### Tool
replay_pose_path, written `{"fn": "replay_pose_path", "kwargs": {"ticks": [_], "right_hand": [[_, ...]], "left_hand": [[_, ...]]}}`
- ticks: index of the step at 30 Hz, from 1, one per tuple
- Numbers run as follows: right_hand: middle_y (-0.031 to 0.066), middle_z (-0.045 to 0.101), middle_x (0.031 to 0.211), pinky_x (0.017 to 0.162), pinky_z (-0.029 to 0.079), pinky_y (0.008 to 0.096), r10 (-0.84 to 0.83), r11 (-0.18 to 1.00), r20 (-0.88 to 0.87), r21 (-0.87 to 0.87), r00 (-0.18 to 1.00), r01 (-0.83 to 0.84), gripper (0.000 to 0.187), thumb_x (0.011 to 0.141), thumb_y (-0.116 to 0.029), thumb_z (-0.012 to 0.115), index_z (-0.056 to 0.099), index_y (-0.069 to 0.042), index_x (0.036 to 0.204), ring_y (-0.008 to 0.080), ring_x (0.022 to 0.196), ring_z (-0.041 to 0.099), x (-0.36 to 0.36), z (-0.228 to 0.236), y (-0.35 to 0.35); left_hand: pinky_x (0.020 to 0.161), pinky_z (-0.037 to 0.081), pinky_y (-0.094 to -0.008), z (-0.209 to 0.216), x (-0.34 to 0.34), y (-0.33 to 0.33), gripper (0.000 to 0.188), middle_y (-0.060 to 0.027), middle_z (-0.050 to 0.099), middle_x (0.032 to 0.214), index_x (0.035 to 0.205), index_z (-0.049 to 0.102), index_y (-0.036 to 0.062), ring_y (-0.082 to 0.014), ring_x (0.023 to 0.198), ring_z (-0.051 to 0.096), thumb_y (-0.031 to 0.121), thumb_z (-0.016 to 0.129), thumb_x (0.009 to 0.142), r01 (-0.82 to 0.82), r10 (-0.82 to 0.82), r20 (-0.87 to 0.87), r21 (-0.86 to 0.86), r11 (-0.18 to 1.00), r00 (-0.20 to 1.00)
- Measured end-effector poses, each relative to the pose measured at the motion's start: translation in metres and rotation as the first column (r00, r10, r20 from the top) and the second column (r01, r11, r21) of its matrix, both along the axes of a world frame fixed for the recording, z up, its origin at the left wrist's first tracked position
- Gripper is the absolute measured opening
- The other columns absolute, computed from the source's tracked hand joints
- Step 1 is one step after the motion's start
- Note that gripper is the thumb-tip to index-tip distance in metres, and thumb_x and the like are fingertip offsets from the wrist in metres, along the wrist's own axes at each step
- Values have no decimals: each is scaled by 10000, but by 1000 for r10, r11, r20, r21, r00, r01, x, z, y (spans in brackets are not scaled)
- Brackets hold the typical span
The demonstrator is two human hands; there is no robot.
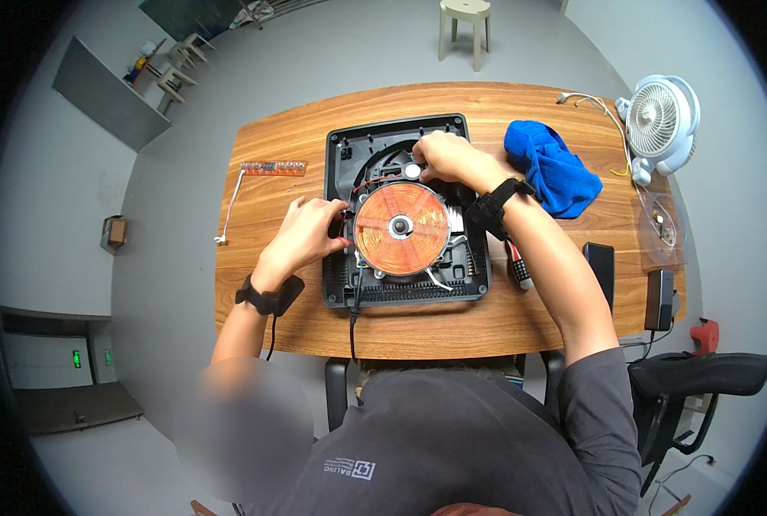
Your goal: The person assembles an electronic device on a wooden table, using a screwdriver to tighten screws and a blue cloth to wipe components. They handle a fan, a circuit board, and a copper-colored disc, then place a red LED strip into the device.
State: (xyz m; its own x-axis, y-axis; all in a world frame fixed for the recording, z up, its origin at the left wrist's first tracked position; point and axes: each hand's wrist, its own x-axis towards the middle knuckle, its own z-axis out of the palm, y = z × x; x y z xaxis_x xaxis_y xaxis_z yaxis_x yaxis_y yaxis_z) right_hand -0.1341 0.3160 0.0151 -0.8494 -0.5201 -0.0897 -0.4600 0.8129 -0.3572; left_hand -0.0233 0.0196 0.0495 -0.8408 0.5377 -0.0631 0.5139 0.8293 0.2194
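Observation:
An opened induction cooker base (339,292), a black plastic shell, lies on the wooden table before me. Inside it sits a round copper coil (383,245) with a dark centre. Behind the coil a black fan (392,161) shows in part, next to a small white disc (413,171). My left hand (310,230) reaches in at the coil's left edge, thumb and fingers bent around something I cannot make out. With fingers curled, my right hand (442,158) grips down beside the white disc and fan; what it holds is hidden. A black power cord (354,322) runs from the base's near edge.
An orange circuit strip (273,168) with a white cable lies at the left. To the right are a blue cloth (549,172), a white fan (656,120), a clear bag (661,232), a black phone-like slab (599,268) and a black adapter (659,299). A red-and-black tool (519,268) lies beside the base.

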Motion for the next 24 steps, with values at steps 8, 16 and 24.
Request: {"fn": "replay_pose_path", "kwargs": {"ticks": [8, 16, 24], "right_hand": [[173, 740, 1057, 868, 572, 449, -3, 999, 42, 48, 999, 1, 403, 712, -200, 880, 747, -78, 1072, 358, 1027, 706, 0, 6, -2], [169, 741, 1063, 876, 570, 438, 2, 999, 39, 52, 999, -4, 397, 715, -208, 880, 748, -78, 1067, 363, 1030, 703, -5, 0, -3], [182, 737, 1045, 875, 565, 442, 33, 998, 51, 47, 998, -35, 391, 720, -233, 870, 745, -69, 1052, 369, 1028, 698, -13, -9, 1]], "left_hand": [[999, 441, -426, 17, 20, 0, 356, -90, 605, 1094, 1059, 674, 72, -309, 1110, 559, 130, 832, 745, 187, -192, 60, 85, 979, 980], [902, 490, -429, 4, 21, 1, 219, -113, 651, 974, 969, 675, 48, -324, 1007, 600, 140, 793, 809, 217, -240, 121, 180, 959, 963], [742, 537, -444, -7, 19, -18, 162, -188, 669, 919, 948, 647, -16, -403, 862, 650, 76, 747, 858, 131, -184, 171, 280, 951, 968]]}}
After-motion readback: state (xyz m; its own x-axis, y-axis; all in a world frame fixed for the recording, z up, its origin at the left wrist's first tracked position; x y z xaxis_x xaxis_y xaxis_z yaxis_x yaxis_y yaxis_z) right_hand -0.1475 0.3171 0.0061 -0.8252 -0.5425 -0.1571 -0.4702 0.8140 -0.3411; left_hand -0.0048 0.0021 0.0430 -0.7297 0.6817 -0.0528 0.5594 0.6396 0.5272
